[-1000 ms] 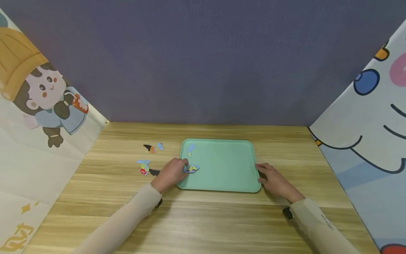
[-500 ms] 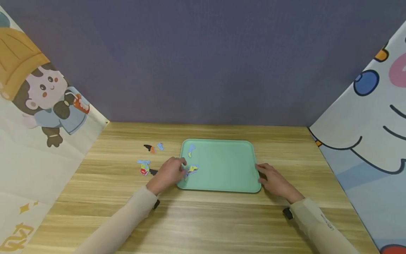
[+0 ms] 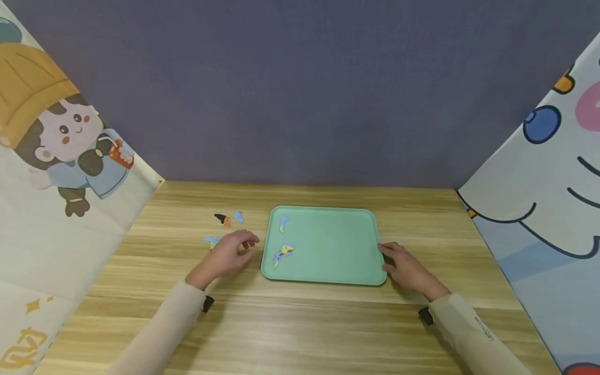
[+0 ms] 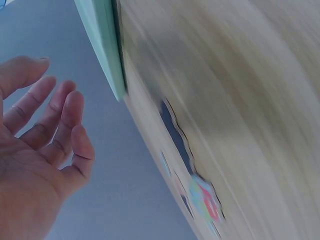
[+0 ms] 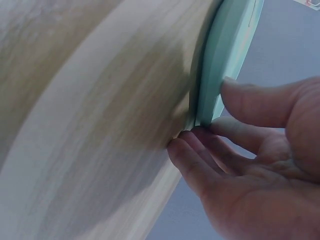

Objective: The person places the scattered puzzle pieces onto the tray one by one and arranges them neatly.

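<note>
My left hand (image 3: pixel 226 253) is just left of the green tray (image 3: pixel 328 245), its fingers loosely bent with nothing between them. In the left wrist view that hand (image 4: pixel 45 130) shows its palm, apart from the tray. My right hand (image 3: pixel 409 266) touches the tray's right edge; in the right wrist view its thumb (image 5: pixel 255 102) meets the rim and its fingertips lie along the side. Inside the tray at the left are a blue-and-yellow puzzle piece (image 3: pixel 284 223) and several joined or overlapping pieces (image 3: pixel 284 253).
More puzzle pieces lie on the wooden table (image 3: pixel 300 328) left of the tray: a black-and-orange one (image 3: pixel 222 219), a small blue one (image 3: pixel 238 216) and a colourful one (image 4: pixel 205 197) partly behind my left hand. A dark wall (image 3: pixel 304 94) stands at the back.
My left hand has let go of the puzzle piece at the tray's lower left and moved left, off the tray. The right hand stays at the right edge.
</note>
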Tool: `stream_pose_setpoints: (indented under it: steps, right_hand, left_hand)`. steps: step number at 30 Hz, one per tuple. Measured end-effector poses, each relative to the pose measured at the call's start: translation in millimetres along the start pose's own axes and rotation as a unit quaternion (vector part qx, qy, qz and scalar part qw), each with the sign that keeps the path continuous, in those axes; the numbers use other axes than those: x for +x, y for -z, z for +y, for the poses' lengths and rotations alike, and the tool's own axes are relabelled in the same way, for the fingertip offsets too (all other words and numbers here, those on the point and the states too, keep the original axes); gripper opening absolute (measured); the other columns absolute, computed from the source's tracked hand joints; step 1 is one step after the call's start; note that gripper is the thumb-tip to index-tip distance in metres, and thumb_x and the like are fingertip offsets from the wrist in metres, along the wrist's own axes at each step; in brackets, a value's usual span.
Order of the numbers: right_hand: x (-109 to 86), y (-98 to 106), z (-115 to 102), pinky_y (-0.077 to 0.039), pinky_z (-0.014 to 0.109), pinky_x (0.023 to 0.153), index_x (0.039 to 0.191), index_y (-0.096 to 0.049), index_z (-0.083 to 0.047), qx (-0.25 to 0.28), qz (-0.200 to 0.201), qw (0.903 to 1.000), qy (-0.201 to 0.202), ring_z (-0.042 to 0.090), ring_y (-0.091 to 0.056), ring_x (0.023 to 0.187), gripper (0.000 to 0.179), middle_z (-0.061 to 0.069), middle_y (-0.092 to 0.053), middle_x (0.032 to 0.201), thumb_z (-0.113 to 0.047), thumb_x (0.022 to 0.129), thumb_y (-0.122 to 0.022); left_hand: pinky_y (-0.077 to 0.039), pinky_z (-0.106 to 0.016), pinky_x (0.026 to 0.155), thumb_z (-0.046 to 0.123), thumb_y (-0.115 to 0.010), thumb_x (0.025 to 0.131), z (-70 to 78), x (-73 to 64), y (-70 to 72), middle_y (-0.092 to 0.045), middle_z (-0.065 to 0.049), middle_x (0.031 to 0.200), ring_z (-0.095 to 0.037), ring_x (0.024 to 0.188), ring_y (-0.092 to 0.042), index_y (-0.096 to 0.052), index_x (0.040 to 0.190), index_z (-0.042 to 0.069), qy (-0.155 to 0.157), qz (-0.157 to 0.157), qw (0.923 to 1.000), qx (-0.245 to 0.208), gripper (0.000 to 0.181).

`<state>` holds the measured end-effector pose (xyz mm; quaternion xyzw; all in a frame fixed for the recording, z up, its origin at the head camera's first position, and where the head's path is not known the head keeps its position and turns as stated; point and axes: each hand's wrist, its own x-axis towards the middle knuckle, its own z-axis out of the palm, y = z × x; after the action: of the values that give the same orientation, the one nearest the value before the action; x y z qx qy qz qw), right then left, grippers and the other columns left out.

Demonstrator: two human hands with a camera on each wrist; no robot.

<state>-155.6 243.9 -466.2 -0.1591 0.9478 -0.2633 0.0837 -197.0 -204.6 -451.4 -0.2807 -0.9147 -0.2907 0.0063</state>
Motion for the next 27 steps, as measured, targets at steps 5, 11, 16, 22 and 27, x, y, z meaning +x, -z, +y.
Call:
stream_pose_setpoints:
  steps: [5, 11, 16, 22, 27]
  right_hand:
    - [-0.6, 0.1, -0.5, -0.033, 0.057, 0.098, 0.137, -0.037, 0.012, 0.002, -0.003, 1.0, -0.003, 0.045, -0.036, 0.124, 0.052, 0.026, -0.04, 0.134, -0.002, 0.092, -0.057]
    - [-0.6, -0.6, 1.2, -0.033, 0.057, 0.098, 0.137, -0.037, 0.012, 0.002, -0.002, 1.0, -0.003, 0.045, -0.036, 0.124, 0.052, 0.026, -0.04, 0.134, -0.002, 0.092, -0.057]
    - [0.3, -0.1, 2.2, -0.033, 0.057, 0.098, 0.137, -0.037, 0.012, -0.002, 0.002, 1.0, 0.001, 0.045, -0.036, 0.124, 0.052, 0.027, -0.04, 0.134, -0.002, 0.092, -0.058]
    - [0.6, 0.3, 2.2, -0.033, 0.058, 0.098, 0.137, -0.038, 0.012, -0.005, 0.004, 1.0, 0.002, 0.046, -0.036, 0.124, 0.051, 0.027, -0.041, 0.134, -0.002, 0.091, -0.058]
    - [0.4, 0.0, 0.7, -0.032, 0.058, 0.098, 0.137, -0.038, 0.012, -0.005, -0.002, 1.0, -0.004, 0.046, -0.036, 0.124, 0.052, 0.027, -0.04, 0.134, -0.002, 0.092, -0.058]
  left_hand:
    - [-0.051, -0.037, 0.071, 0.005, -0.069, 0.085, -14.9, -12.2, 9.5, -0.063, -0.011, 0.096, -0.019, 0.083, -0.059, -0.063, 0.109, 0.0, 0.014, 0.004, 0.9999, 0.01, 0.026]
    - [-0.05, -0.035, 0.065, 0.001, -0.071, 0.081, -31.1, -26.1, 20.8, -0.061, -0.011, 0.091, -0.019, 0.075, -0.059, -0.062, 0.109, -0.003, 0.062, 0.012, 0.9972, 0.041, 0.029]
    - [-0.049, -0.038, 0.062, 0.004, -0.073, 0.079, -39.9, -35.9, 29.4, -0.06, -0.013, 0.085, -0.023, 0.071, -0.059, -0.061, 0.105, -0.006, 0.15, 0.053, 0.985, 0.065, 0.03]
    - [-0.048, -0.046, 0.068, 0.012, -0.076, 0.078, -46.0, -39.9, 33.4, -0.057, -0.019, 0.09, -0.03, 0.077, -0.056, -0.058, 0.112, -0.009, 0.186, 0.031, 0.9781, 0.089, 0.044]
    - [-0.047, -0.043, 0.067, 0.019, -0.076, 0.079, -52.2, -39.1, 30.5, -0.054, -0.018, 0.093, -0.027, 0.076, -0.053, -0.057, 0.116, -0.009, 0.206, -0.014, 0.9735, 0.099, 0.05]
